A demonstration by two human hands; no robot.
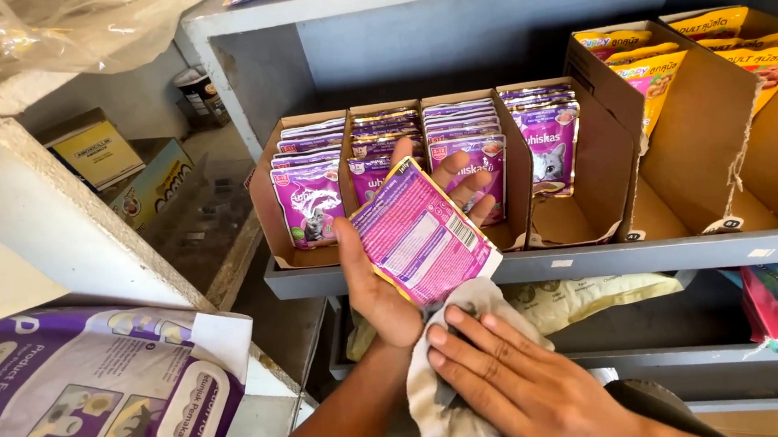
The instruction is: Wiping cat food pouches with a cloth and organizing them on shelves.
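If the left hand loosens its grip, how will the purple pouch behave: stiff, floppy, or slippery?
The purple pouch is thin and flat, so it probably bends easily. Its surface looks glossy, likely slippery. The left hand holds it at the edges, so it seems light.

Retail shop, pet-food section. At 12 o'clock, grey metal shelf [541, 264] stocked with cardboard display trays [583, 217] of purple pouches [309, 202]; yellow pouches [655, 77] at 2 o'clock. Large printed feed sack [89, 399] at 8 o'clock.
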